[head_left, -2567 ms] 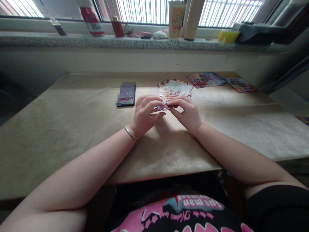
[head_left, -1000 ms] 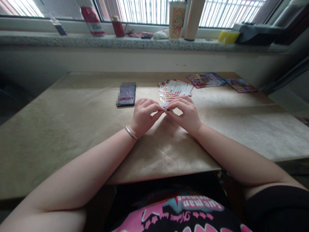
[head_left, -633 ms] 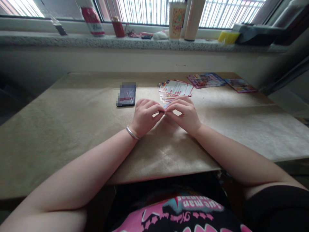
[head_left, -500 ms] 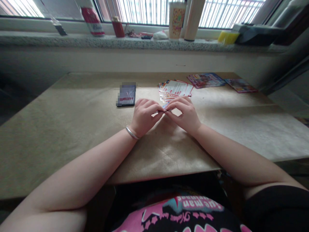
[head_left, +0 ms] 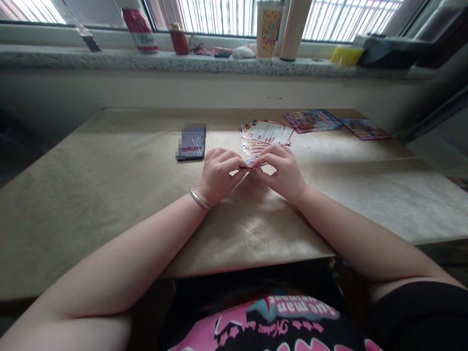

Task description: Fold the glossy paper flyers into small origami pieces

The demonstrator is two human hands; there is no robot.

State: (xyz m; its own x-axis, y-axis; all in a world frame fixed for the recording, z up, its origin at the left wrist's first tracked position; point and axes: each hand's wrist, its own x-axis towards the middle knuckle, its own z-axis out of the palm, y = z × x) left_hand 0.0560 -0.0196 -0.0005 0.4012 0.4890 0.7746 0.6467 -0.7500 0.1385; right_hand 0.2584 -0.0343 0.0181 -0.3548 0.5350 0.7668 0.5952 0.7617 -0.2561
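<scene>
Just left of the middle, my left hand [head_left: 220, 171] pinches the near edge of a thin blue-and-pink card packet [head_left: 251, 160]. Thumb and fingers of my right hand [head_left: 284, 171] grip that same edge, so the two sets of fingertips almost meet. Most of the packet is hidden behind the fingers, and I cannot tell whether it is torn. Right behind the hands lies a fanned pile of cards [head_left: 268, 132], the top one white with red edging and print. A silver bangle [head_left: 200, 200] circles my left wrist.
A dark phone [head_left: 193, 142] lies left of the hands. Toward the back right are a stack of colourful packets [head_left: 314, 120] and another packet group [head_left: 365, 129]. Cups, a can and a yellow item [head_left: 346, 56] stand on the stone windowsill [head_left: 204, 64] beyond the table [head_left: 109, 195].
Both hands keep their pinch in nearly the same spot. My right fingers have shifted very slightly, and a bit more of the packet's coloured face shows between the hands.
</scene>
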